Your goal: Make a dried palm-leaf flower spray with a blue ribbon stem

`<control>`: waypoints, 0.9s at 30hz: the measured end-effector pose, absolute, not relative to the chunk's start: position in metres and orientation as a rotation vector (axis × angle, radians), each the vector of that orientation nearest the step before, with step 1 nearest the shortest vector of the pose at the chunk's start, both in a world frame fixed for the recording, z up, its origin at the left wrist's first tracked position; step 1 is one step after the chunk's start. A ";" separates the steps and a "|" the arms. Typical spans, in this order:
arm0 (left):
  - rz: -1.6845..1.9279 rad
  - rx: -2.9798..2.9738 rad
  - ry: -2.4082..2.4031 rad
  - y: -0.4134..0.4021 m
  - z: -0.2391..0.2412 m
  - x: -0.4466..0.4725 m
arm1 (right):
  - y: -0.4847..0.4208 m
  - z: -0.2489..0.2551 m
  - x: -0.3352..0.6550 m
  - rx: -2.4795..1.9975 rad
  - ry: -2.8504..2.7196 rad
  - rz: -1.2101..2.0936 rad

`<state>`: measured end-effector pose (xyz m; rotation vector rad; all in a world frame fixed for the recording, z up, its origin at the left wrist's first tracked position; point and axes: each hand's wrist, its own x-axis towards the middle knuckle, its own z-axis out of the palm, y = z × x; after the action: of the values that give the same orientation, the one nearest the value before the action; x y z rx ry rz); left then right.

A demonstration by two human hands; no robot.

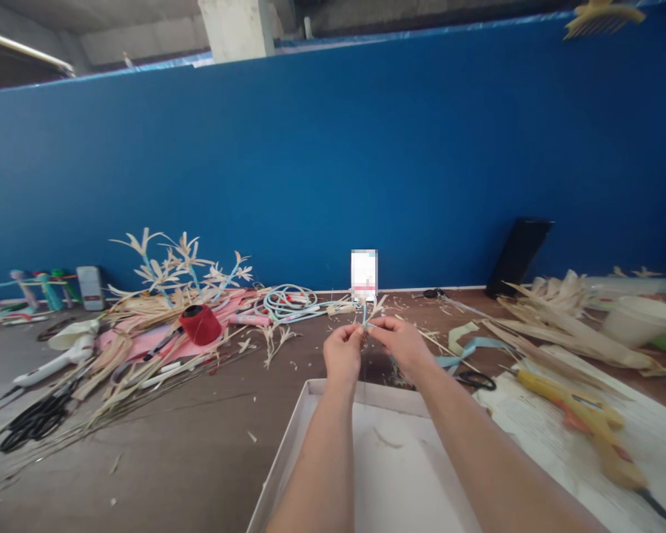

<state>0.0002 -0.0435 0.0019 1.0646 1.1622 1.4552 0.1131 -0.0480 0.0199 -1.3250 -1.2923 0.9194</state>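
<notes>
My left hand [342,352] is closed in a pinch around the stem of a small corn-husk flower [376,305], its pale petals pointing up. My right hand [402,344] meets it from the right, thumb and forefinger pinched at the stem, where a bit of light blue tape shows. A loose length of blue tape [480,343] trails on the table beyond my right wrist. Both hands are above the far edge of a white shallow box [391,444]. The fingertips hide most of the stem, and a thin end hangs below them.
Finished husk flowers [186,259], a red spool-like object [200,324], black scissors [38,422] and a white corded tool [55,366] lie left. A lit phone [364,274] leans against the blue partition [333,163]. On the right are a yellow glue gun [582,414] and dried husks [571,318].
</notes>
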 end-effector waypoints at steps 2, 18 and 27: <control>1.471 1.093 1.191 -0.045 0.003 0.000 | -0.049 0.020 0.112 -1.342 -1.295 0.882; 1.517 1.210 1.302 -0.054 0.017 0.001 | -0.054 0.030 0.114 -1.336 -1.240 0.905; 1.521 1.231 1.317 -0.056 0.019 0.002 | -0.056 0.035 0.114 -1.402 -1.248 0.851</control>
<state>0.0016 -0.0556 0.0187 1.2311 1.3173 1.5214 0.1141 -0.0564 0.0352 -1.4017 -1.2485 0.8506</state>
